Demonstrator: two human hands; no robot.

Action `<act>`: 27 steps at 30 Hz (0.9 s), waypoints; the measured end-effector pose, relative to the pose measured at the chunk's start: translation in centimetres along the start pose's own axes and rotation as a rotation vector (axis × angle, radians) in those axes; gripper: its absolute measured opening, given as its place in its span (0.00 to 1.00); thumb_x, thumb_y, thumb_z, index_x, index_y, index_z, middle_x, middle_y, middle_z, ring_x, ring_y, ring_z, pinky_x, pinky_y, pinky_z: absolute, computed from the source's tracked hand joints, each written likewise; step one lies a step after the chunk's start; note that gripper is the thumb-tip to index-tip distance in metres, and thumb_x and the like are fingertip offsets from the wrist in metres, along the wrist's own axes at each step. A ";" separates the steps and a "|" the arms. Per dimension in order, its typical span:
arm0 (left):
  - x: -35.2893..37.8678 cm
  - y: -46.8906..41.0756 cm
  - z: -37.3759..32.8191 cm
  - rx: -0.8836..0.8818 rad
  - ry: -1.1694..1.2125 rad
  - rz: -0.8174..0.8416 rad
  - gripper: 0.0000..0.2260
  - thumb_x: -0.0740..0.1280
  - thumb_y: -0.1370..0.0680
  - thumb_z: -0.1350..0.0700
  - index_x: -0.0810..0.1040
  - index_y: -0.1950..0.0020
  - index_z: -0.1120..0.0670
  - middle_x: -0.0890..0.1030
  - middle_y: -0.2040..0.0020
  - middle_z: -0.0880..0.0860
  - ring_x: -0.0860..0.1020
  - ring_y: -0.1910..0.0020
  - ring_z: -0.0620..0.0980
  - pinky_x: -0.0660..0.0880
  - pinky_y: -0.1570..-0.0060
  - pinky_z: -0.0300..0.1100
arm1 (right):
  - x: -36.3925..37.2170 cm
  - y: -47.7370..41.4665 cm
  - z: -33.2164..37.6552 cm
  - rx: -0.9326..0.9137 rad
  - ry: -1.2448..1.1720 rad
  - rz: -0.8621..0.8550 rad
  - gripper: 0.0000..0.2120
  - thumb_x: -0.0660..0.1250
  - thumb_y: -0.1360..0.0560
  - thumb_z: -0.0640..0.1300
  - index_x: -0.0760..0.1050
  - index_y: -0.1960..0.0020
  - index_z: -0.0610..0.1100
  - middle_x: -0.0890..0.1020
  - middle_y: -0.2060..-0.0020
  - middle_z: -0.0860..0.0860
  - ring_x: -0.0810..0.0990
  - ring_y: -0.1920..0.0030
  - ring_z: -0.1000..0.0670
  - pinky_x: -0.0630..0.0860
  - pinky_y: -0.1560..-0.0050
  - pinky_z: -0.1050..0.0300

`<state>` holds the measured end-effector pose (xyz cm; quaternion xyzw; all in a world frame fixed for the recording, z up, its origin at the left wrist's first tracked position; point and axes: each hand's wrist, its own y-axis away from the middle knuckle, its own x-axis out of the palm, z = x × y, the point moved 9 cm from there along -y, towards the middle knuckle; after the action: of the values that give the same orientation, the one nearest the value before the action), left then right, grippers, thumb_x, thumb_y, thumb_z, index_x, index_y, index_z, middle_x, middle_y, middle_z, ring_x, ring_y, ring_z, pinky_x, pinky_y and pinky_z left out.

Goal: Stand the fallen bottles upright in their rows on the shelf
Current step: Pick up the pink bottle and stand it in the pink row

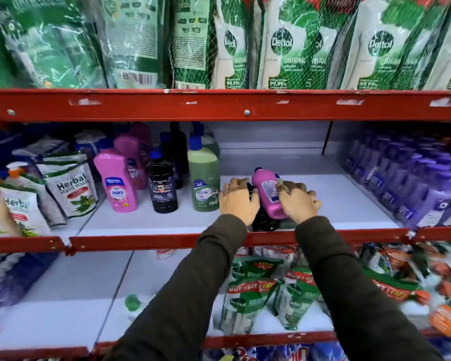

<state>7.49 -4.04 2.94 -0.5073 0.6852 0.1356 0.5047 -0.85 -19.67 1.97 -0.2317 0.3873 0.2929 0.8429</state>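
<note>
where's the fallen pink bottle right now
In the head view the pink bottle lies on its side on the middle shelf, right of centre, between the left hand and right hand, right of the standing green bottle.

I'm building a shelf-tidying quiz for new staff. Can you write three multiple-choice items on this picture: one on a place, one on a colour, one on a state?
1. Where does the fallen pink bottle lie?
A. On the top shelf among the pouches
B. On the middle shelf, right of the standing bottles
C. On the bottom shelf

2. What colour is the liquid in the standing bottle nearest the left hand?
A. Green
B. Orange
C. Yellow

3. How is the pink bottle between the hands?
A. Upright in its row
B. Lying on its side, cap pointing to the back
C. Hanging from a hook

Answers: 1 B, it lies on the white middle shelf between the left hand and the right hand; 2 A, the bottle beside that hand is green; 3 B, its body lies flat with the dark cap away from the camera.
</note>
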 end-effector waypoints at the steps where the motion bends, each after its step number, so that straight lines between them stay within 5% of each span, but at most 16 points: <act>1: 1.2 -0.7 -0.1 -0.040 0.044 0.074 0.20 0.55 0.19 0.47 0.73 0.31 0.55 0.72 0.32 0.60 0.71 0.32 0.62 0.66 0.33 0.52 | 0.4 -0.4 -0.4 0.025 0.006 0.057 0.21 0.53 0.19 0.56 0.71 0.29 0.53 0.70 0.29 0.43 0.65 0.28 0.36 0.57 0.32 0.43; 8: 6.0 -2.9 0.0 -0.283 0.323 0.368 0.20 0.57 0.20 0.45 0.80 0.37 0.53 0.79 0.35 0.60 0.77 0.37 0.62 0.73 0.33 0.50 | 2.1 -2.7 -1.4 0.054 -0.087 0.153 0.20 0.59 0.20 0.56 0.74 0.31 0.52 0.77 0.32 0.44 0.73 0.31 0.39 0.55 0.29 0.42; 14: 5.5 -2.0 0.2 -0.398 0.671 0.203 0.15 0.64 0.22 0.54 0.82 0.38 0.56 0.82 0.36 0.56 0.80 0.38 0.57 0.74 0.35 0.45 | 1.8 -1.8 -2.2 0.055 -0.311 0.063 0.18 0.64 0.21 0.54 0.79 0.35 0.47 0.82 0.38 0.43 0.78 0.36 0.38 0.67 0.32 0.46; 20: 3.3 -0.2 1.6 -0.379 1.136 0.019 0.12 0.67 0.24 0.66 0.82 0.43 0.56 0.84 0.44 0.57 0.82 0.46 0.55 0.78 0.39 0.59 | 0.0 1.3 0.2 -0.074 -0.649 -0.024 0.17 0.70 0.24 0.43 0.78 0.36 0.41 0.83 0.47 0.45 0.84 0.49 0.45 0.81 0.44 0.48; 25: -1.1 2.3 5.3 -0.280 1.204 -0.077 0.12 0.71 0.25 0.64 0.81 0.45 0.50 0.83 0.46 0.51 0.81 0.39 0.55 0.78 0.38 0.59 | 1.5 4.4 4.0 -0.164 -0.815 0.024 0.23 0.73 0.26 0.39 0.74 0.32 0.39 0.83 0.42 0.47 0.83 0.51 0.55 0.82 0.54 0.66; 27: -3.1 3.4 7.5 -0.264 1.209 -0.116 0.14 0.72 0.25 0.64 0.81 0.42 0.51 0.84 0.44 0.53 0.82 0.40 0.55 0.78 0.39 0.58 | 2.9 5.8 6.1 -0.196 -0.844 0.045 0.25 0.74 0.26 0.39 0.73 0.31 0.40 0.82 0.42 0.49 0.84 0.48 0.53 0.83 0.50 0.59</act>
<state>8.72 4.51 1.01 -0.5889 0.7986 -0.1197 -0.0331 -0.07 -10.86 2.35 -0.1620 -0.0161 0.4157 0.8948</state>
